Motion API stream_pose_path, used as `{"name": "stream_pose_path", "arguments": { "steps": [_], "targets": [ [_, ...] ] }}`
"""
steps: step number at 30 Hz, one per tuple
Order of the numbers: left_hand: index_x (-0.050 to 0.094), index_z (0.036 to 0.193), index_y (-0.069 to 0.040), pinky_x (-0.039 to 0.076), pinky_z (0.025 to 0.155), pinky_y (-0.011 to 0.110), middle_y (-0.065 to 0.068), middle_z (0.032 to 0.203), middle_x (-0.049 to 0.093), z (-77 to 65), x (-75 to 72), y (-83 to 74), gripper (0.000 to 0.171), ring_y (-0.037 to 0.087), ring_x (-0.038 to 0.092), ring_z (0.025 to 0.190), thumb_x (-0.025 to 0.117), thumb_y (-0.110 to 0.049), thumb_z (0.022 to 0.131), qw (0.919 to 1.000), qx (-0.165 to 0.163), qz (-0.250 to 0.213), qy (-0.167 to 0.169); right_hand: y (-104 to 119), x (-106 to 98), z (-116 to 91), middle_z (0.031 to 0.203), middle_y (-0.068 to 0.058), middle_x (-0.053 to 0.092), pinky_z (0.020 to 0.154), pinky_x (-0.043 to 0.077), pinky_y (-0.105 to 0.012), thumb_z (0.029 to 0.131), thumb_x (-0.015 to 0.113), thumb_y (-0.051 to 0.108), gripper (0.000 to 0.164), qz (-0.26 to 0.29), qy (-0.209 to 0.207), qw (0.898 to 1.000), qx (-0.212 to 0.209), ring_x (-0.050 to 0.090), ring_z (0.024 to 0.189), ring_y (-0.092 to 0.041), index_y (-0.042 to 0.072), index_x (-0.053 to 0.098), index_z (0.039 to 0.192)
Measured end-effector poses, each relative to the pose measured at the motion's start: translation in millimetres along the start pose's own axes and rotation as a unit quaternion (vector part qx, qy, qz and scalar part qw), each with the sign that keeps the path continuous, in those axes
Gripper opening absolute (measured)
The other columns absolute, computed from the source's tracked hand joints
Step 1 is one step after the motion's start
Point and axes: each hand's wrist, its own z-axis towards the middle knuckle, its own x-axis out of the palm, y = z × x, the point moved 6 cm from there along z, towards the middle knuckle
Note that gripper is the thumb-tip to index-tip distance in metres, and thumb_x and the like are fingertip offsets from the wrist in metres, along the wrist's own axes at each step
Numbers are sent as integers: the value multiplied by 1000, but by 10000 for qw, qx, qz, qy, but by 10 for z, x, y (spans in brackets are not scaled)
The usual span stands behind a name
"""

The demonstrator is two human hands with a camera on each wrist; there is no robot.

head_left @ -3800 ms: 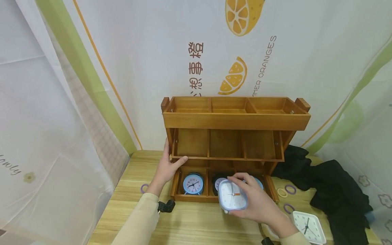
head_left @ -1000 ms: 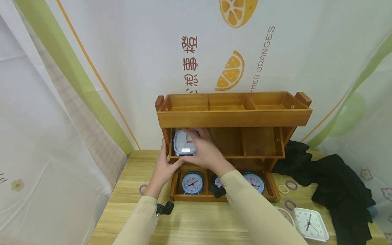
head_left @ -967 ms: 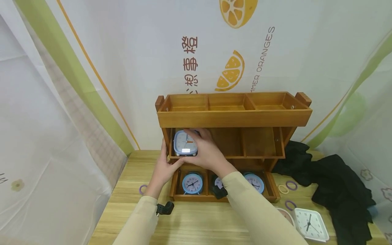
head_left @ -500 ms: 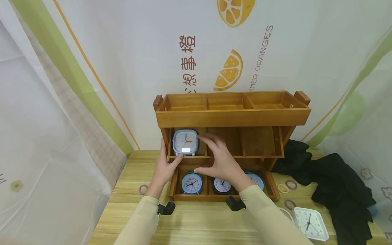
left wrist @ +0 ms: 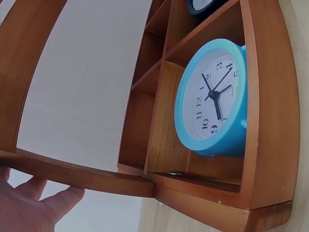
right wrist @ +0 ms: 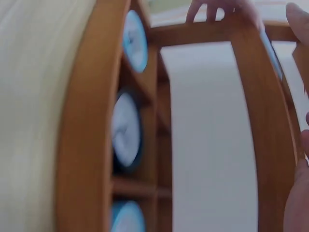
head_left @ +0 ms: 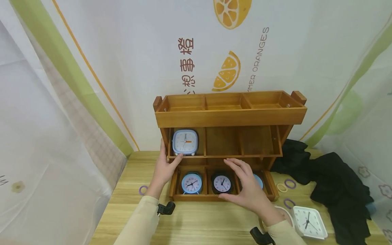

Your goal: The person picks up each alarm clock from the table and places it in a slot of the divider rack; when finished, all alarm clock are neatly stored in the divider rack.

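A tiered wooden storage box (head_left: pixel 229 118) stands against the curtain. My left hand (head_left: pixel 164 169) grips its left side, with the thumb at the front edge of the middle tray. In that tray's left compartment stands a square light-blue alarm clock (head_left: pixel 185 141). The bottom tray holds a round blue clock (head_left: pixel 192 183), a round black clock (head_left: pixel 222 183) in the middle and another blue clock (head_left: pixel 259 181), partly hidden by my right hand (head_left: pixel 249 190). That hand is in front of the bottom tray, thumb and fingers apart, holding nothing. The right wrist view is blurred.
On the table's right lie a white square clock (head_left: pixel 309 222), a round pale-rimmed thing (head_left: pixel 286 214) partly behind my right wrist, several rings (head_left: pixel 290 184) and a heap of black cloth (head_left: pixel 333 183). A purple ring (head_left: pixel 143 190) lies left of the box.
My right hand has set the square light-blue clock in the middle tray's left compartment, let it go and drawn back down to the right. My left hand has stayed at the box's side.
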Motion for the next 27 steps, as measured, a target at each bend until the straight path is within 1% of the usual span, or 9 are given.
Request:
{"name": "stream_pose_path", "arguments": {
  "steps": [5, 7, 9, 10, 14, 19, 21, 24, 27],
  "targets": [
    [-5, 168, -34, 20, 125, 56, 1, 175, 8, -4, 22, 8, 102, 31, 15, 159, 71, -41, 101, 9999, -23, -87, 45, -307, -195, -474, 156, -3, 43, 104, 47, -28, 62, 104, 27, 114, -351, 125, 9977, 561, 42, 138, -23, 20, 45, 159],
    [-5, 168, -35, 20, 125, 56, 0, 175, 7, -9, 16, 9, 102, 32, 15, 159, 71, -41, 100, 9999, -26, -117, 39, -436, -234, -661, 156, -2, 43, 101, 47, -25, 64, 103, 29, 112, -492, 269, 9954, 773, 43, 136, -19, 22, 45, 159],
    [-6, 168, -35, 20, 125, 56, 0, 175, 6, -14, 8, 12, 103, 32, 15, 159, 71, -41, 100, 9999, -53, -91, 34, -556, -255, -834, 155, -2, 43, 92, 52, -25, 66, 102, 30, 109, -530, 469, 9923, 1018, 44, 134, -17, 23, 45, 159],
    [-7, 168, -36, 21, 125, 56, 1, 175, 5, -17, 5, 13, 103, 33, 15, 159, 71, -42, 100, 9999, -72, -61, 34, -609, -262, -914, 154, -3, 43, 84, 55, -27, 67, 101, 30, 107, -476, 587, 9907, 1134, 50, 125, -15, 23, 45, 158],
    [-8, 168, -37, 22, 124, 57, 1, 175, 4, -10, 2, 11, 103, 34, 14, 159, 71, -42, 100, 9999, -42, -74, 56, -757, -305, -1173, 149, -5, 49, 73, 57, -34, 68, 99, 40, 96, -538, 904, 9828, 1515, 54, 118, -19, 24, 53, 151],
    [-7, 168, -38, 25, 122, 60, 2, 175, 4, -6, -9, 13, 103, 36, 15, 158, 71, -39, 100, 9999, 5, -135, 51, -867, -341, -1413, 141, 2, 54, 85, 55, -49, 67, 93, 61, 87, -639, 1274, 9721, 1862, 54, 124, -28, 28, 61, 141],
    [-7, 168, -38, 26, 122, 61, 2, 175, 4, -6, -11, 14, 103, 37, 15, 158, 72, -38, 100, 9999, 17, -127, 52, -896, -353, -1484, 140, 0, 54, 87, 55, -54, 67, 93, 60, 88, -565, 1362, 9714, 1860, 54, 127, -37, 23, 61, 140],
    [-6, 168, -38, 25, 122, 60, 2, 175, 5, -6, -5, 16, 103, 37, 15, 158, 72, -38, 100, 9999, 25, -101, 50, -938, -381, -1571, 140, -3, 55, 88, 55, -56, 66, 94, 61, 93, -687, 1407, 9715, 1778, 52, 129, -41, 18, 61, 141],
    [-5, 168, -38, 25, 122, 61, 3, 175, 6, -10, 3, 16, 102, 38, 16, 158, 71, -38, 100, 9999, 18, -86, 60, -973, -413, -1644, 140, -2, 55, 86, 55, -50, 63, 94, 64, 98, -932, 1403, 9710, 1697, 52, 127, -36, 19, 60, 144]
  ]
}}
